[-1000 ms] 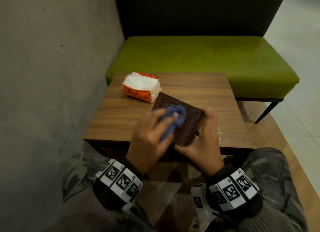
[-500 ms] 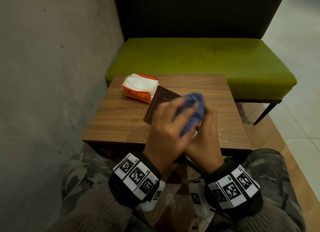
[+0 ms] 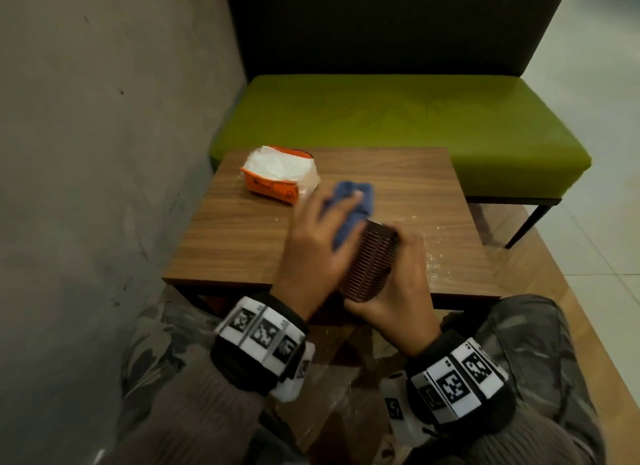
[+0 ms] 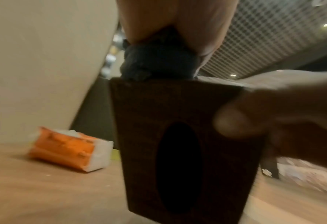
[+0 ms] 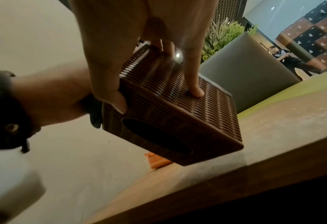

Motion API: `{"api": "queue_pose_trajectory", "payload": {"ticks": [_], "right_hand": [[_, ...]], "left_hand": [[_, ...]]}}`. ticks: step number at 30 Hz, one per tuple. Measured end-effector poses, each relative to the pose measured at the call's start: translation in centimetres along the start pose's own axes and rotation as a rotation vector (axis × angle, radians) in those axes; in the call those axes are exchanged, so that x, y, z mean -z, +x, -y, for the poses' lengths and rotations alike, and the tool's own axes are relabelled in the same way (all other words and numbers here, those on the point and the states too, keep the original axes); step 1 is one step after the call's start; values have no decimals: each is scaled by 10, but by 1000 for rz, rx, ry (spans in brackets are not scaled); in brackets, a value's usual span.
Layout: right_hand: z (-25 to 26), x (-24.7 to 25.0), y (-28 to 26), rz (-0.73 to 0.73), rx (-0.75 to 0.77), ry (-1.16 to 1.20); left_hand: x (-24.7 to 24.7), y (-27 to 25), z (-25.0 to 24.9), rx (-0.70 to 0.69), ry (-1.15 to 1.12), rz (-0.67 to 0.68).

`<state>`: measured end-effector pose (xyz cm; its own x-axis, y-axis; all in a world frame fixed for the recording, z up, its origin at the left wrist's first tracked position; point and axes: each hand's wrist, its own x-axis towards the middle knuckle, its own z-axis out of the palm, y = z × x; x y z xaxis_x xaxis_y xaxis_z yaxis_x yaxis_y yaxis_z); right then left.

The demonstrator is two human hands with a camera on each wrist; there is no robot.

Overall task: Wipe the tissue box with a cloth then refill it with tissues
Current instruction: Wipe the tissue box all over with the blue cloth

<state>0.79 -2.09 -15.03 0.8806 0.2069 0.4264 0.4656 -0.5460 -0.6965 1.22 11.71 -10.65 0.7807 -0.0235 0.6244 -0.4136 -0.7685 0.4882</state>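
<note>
Since 1.0 s ago: dark brown woven-pattern tissue box (image 3: 372, 262) turned from lying flat to standing on edge at the near side of the wooden table (image 3: 242, 232); crumpled blue cloth (image 3: 349, 204) swept to its far end. Wiping likely nearly done; refill not started. Left hand (image 3: 317, 246) fingers curled round the soft cloth. Right hand (image 3: 398, 284) grips the rigid, ribbed box, its oval slot facing the person. Orange plastic tissue pack (image 3: 280, 177) lies opened, white tissues showing.
</note>
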Motion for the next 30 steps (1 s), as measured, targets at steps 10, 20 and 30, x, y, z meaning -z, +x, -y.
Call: {"api": "queue_pose_trajectory", "payload": {"ticks": [10, 20, 30], "right_hand": [[-4, 5, 2, -38, 22, 62], [-12, 27, 2, -3, 153, 214], [-21, 46, 11, 359, 506, 86]], "left_hand": [[1, -31, 17, 263, -95, -128], [28, 1, 35, 1129, -813, 86], [41, -25, 59, 1296, -1305, 624]]}}
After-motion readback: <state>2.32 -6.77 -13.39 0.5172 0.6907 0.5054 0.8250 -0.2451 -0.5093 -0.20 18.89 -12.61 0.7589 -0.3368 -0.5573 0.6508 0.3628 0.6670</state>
